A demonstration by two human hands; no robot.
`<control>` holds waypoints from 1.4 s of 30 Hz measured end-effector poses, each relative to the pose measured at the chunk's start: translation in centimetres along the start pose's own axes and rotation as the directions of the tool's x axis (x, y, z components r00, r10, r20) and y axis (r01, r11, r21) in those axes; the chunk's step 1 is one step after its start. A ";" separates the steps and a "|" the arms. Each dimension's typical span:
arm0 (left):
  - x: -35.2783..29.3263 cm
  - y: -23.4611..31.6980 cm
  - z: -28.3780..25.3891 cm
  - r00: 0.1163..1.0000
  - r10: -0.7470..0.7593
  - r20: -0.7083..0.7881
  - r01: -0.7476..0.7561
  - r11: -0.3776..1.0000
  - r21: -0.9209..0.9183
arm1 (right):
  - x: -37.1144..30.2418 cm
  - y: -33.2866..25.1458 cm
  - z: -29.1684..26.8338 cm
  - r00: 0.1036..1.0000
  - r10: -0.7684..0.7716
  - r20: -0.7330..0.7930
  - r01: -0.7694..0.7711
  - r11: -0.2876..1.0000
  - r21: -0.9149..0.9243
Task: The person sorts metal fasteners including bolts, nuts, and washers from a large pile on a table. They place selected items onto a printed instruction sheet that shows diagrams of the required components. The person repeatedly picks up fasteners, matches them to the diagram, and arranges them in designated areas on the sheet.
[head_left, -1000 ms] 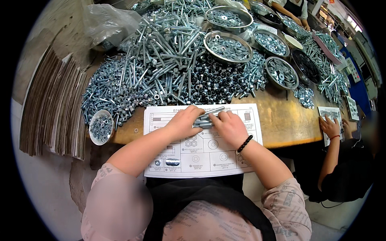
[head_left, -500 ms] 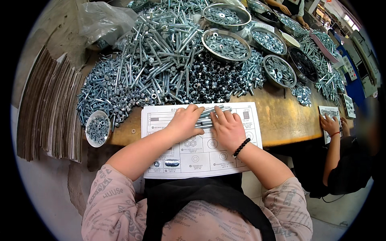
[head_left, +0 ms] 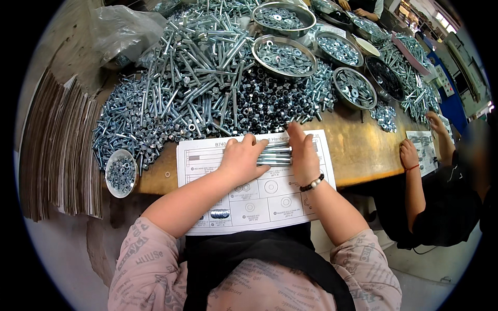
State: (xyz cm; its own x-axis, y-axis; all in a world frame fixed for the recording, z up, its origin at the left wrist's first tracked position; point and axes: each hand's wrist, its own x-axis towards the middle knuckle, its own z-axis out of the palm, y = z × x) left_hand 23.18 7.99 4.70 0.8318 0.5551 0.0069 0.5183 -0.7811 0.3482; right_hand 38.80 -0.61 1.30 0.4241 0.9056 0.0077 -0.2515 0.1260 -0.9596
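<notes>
Several long silver bolts (head_left: pixel 276 155) lie side by side in a row on a printed hardware sheet (head_left: pixel 246 220). My left hand (head_left: pixel 238 159) grips their left ends, thumb at the near side and fingers at the far side. My right hand (head_left: pixel 306 160) stands on edge at the right ends of the bolts, its fingers stretched out. It wears a dark bead bracelet (head_left: pixel 312 183). A small row of washers (head_left: pixel 220 213) rests low on the sheet.
Beyond the sheet spreads a large heap of bolts and nuts (head_left: pixel 192 78). Metal bowls of washers (head_left: pixel 284 58) stand at the back right. A white bowl of nuts (head_left: pixel 121 173) is at left, near stacked cardboard (head_left: pixel 62 150). At right, a co-worker's hands (head_left: pixel 410 154) work near another sheet.
My right hand has turned from lying over the bolts to standing on edge at their right ends, baring more of them. A co-worker's hand has moved up and away from their sheet.
</notes>
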 end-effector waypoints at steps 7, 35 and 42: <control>0.0 0.9 -0.2 0.999 -0.039 -0.020 0.039 0.999 -0.005 | 5.2 -3.0 -7.8 0.953 -0.218 -0.212 0.009 0.717 -0.697; 0.2 1.0 0.9 0.995 -0.012 -0.100 0.019 0.997 0.076 | 12.2 -2.0 -11.4 0.981 -0.192 -0.037 -0.008 0.149 -0.989; 0.0 1.1 0.7 0.996 -0.025 -0.081 0.031 0.996 0.082 | 5.4 -6.6 -9.5 0.969 -0.222 0.107 0.152 0.196 -0.969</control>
State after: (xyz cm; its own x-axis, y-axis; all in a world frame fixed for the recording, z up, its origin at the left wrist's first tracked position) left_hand 23.89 6.92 4.45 0.8000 0.5954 0.0742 0.5586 -0.7842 0.2703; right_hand 51.00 -0.36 4.97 0.3734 0.8930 0.2512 0.8580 -0.2295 -0.4596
